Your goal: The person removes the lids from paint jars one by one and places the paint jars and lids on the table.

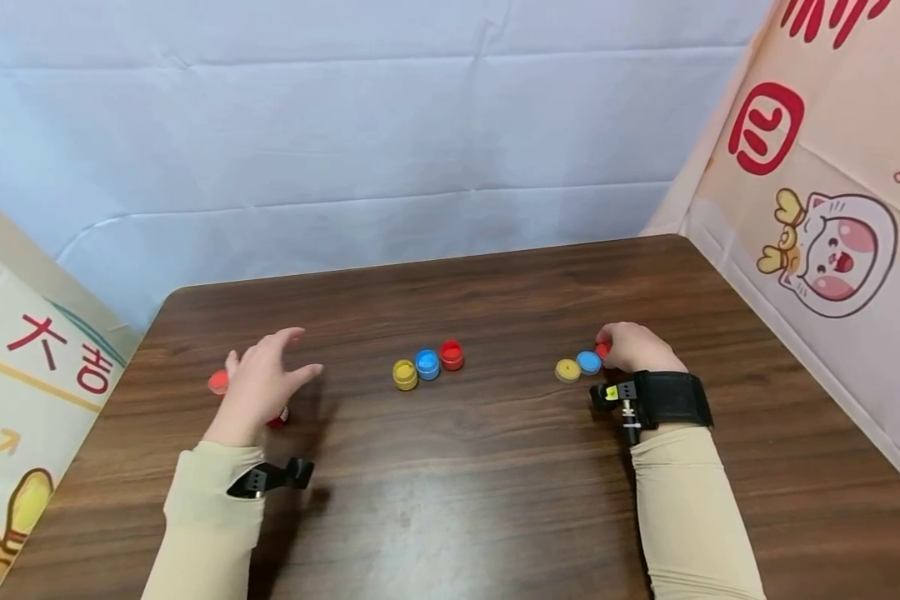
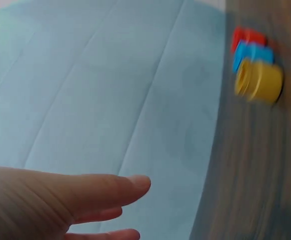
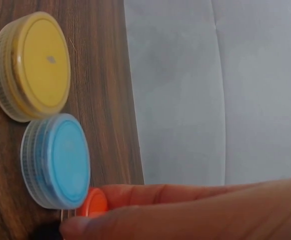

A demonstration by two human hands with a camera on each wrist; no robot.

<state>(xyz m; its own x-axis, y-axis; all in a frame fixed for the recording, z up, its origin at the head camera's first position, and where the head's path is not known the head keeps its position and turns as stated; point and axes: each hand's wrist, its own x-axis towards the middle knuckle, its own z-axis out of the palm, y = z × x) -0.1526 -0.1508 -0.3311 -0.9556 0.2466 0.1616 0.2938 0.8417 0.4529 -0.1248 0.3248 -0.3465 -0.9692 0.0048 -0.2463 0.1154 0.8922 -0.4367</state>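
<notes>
My right hand (image 1: pixel 633 346) pinches a red lid (image 3: pixel 96 201) between thumb and fingers at the right of the table. Beside it lie a blue lid (image 1: pixel 588 362) and a yellow lid (image 1: pixel 567 371), in a slanting row. On the left, my left hand (image 1: pixel 258 379) is held with thumb and fingers spread apart and nothing between them. Partly behind that hand are a red disc (image 1: pixel 218 382) and a dark red object (image 1: pixel 278 417), mostly hidden. Three small open paint pots, yellow (image 1: pixel 405 375), blue (image 1: pixel 427 364) and red (image 1: pixel 452 355), stand between the hands.
The brown wooden table (image 1: pixel 435 467) ends at a pale cloth backdrop (image 1: pixel 390 150). Printed cloth panels (image 1: pixel 832 183) hang at both sides. Each wrist wears a black camera mount (image 1: pixel 671 400).
</notes>
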